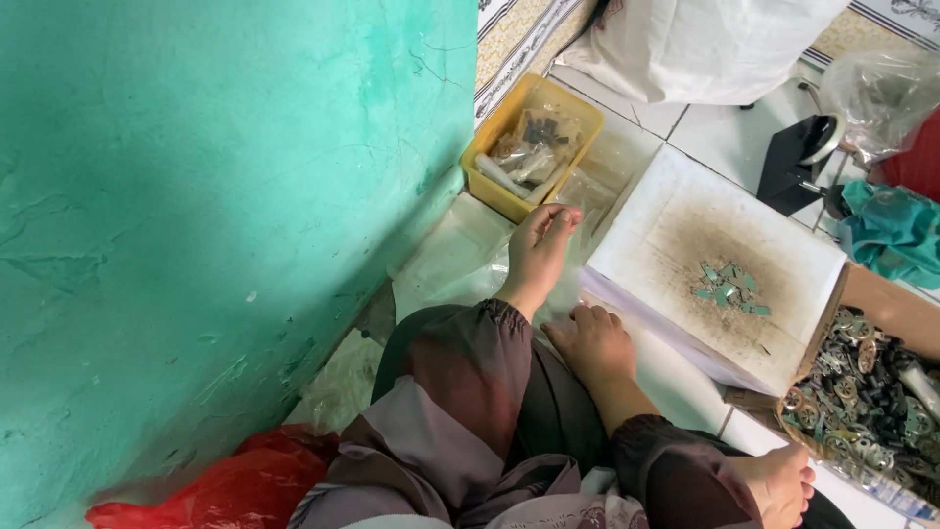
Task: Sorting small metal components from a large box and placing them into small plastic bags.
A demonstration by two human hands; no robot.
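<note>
1. The right hand (591, 343) rests knuckles-up, fingers curled onto thin clear plastic bags (460, 257) on the floor.
2. The left hand (539, 247) pinches a bag's edge with its fingertips.
3. Beyond stands a yellow plastic tray (493, 186); beside it lies a stained white board (720, 257) bearing small green metal pieces (729, 287).

A rough turquoise wall (196, 216) fills the left; beside its foot, white floor tiles (676, 118) in soft daylight.

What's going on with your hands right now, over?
Left hand pinching clear plastic bag. Right hand resting low beside white board. Yellow tray just ahead.
</note>
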